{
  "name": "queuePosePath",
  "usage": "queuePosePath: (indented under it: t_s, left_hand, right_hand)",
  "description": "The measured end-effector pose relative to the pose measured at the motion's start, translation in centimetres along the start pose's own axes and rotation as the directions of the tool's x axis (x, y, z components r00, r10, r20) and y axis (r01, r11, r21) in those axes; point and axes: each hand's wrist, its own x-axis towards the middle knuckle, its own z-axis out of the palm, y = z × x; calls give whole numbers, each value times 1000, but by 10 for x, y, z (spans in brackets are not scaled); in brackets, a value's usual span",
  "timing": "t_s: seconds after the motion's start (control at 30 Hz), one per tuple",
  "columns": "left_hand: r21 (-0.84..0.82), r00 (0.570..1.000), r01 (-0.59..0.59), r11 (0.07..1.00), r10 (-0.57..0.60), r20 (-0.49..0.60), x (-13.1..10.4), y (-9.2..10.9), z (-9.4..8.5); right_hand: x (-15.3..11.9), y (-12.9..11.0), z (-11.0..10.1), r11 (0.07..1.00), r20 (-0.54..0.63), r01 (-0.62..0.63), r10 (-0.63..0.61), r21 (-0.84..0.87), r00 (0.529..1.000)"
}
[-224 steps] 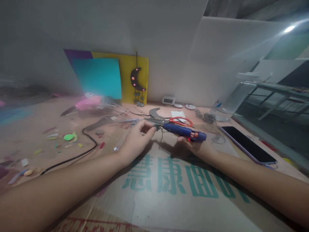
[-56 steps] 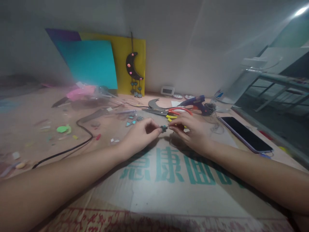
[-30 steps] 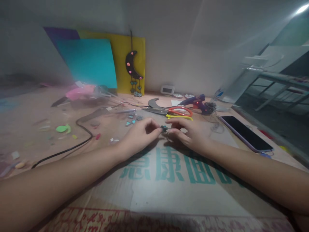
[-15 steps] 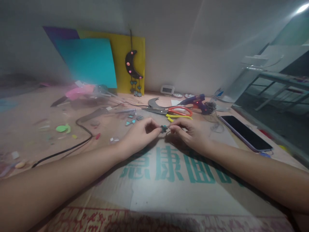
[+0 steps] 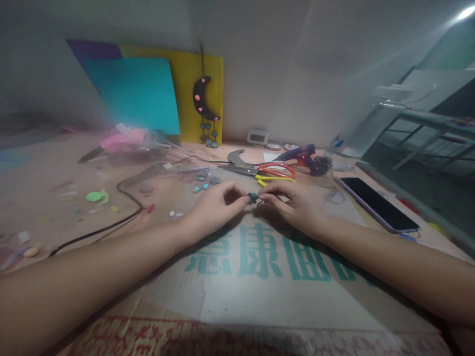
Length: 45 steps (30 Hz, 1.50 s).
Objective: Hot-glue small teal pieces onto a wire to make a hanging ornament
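Between my hands is a small dark flower-shaped piece [image 5: 253, 198] with teal on it. My left hand [image 5: 222, 203] pinches its left edge between thumb and forefinger. From the other side, the thumb and forefinger of my right hand [image 5: 287, 205] are closed at its right edge; whether a thread is also in that pinch is too small to tell. Just beyond my left hand lie several little teal and grey pieces [image 5: 201, 187]. Scissors [image 5: 276, 171] with red and yellow handles lie behind my right hand, beside a grey crescent cutout [image 5: 237, 158].
A crescent hanging ornament [image 5: 201, 99] leans with yellow and teal sheets [image 5: 133, 94] against the wall. At the back right sits a glue gun [image 5: 304, 157] with a red light. A phone [image 5: 376, 203] lies right. A black cord [image 5: 107, 229] crosses scraps on the left.
Both hands stay almost in place. The flower-shaped piece has turned or shifted slightly to the right, closer against my right fingertips.
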Motion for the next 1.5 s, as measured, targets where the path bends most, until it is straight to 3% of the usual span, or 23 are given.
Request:
queuePosePath:
  t_s: [0.17,0.87,0.97,1.07,1.2,1.37,1.5]
  left_hand:
    - [-10,1000,0,1000,0,4,0,-2,0]
    - [13,1000,1,1000,-1,1,0,-4,1]
    - [22,1000,-15,1000,15,8,-1,-2,1]
    - [18,1000,-23,1000,23,13,-1,0,1]
    - [-8,1000,-9,1000,9,20,-1,-1,0]
    - [-35,1000,-1,999,2,9,0,-4,1]
    - [-45,1000,-16,999,16,11,-1,-3,1]
  right_hand:
    - [-3,2,2,998,-62,54,-54,14,997]
    - [-2,3,-1,999,18,32,-31,-41,999]
    - [-2,-4,-1,999,32,-47,47,5,998]
    - [0,-10,0,971,52,-203,197,128,979]
    - [2,-13,1,841,180,-406,365,358,914]
    - [3,-16,3,713,273,-521,443,470,854]
    - [3,-18,5,667,301,-556,469,496,831]
